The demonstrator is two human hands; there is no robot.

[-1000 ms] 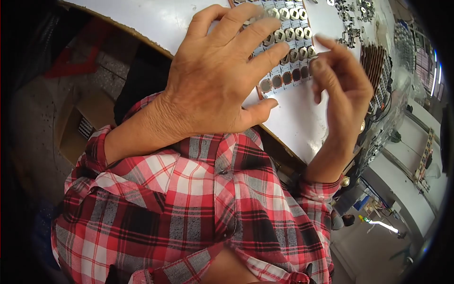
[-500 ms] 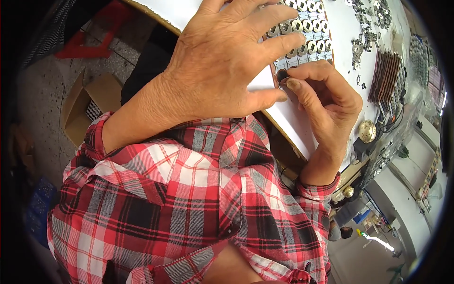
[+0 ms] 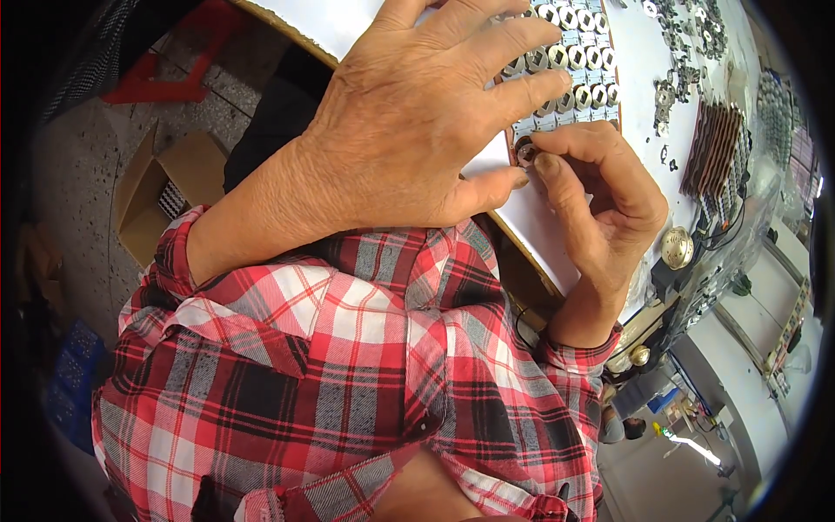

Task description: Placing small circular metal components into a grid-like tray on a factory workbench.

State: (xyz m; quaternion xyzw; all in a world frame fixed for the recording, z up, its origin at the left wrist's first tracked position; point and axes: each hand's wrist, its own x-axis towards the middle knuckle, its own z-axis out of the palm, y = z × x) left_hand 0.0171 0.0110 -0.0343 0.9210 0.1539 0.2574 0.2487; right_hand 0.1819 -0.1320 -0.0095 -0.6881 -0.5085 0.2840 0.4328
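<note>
My left hand (image 3: 417, 122) lies with its fingers spread over the left part of a flat panel (image 3: 570, 76) on the white table. Rows of round silvery parts (image 3: 577, 57) with dark, angular holes in their middles sit on that light-blue, brown-edged panel. At the panel's near left corner, my right hand (image 3: 609, 187) has thumb and forefinger closed at a small round metal part (image 3: 525, 153), which has a dark middle. That part is at the panel's surface; whether it touches it I cannot tell. The left fingers hide some of the rows.
Loose small dark metal parts (image 3: 668, 104) are scattered to the right of the panel. Beyond them stands a stack of brown-edged panels (image 3: 715, 148), near a round metal dome (image 3: 677, 248). On the floor at left are a cardboard box (image 3: 202, 165), a red stool (image 3: 156, 85) and a blue crate (image 3: 76, 374).
The round part between my right fingers has tilted, so its holed face now shows. Both hands have shifted slightly in the picture, with the panel, toward the lower right.
</note>
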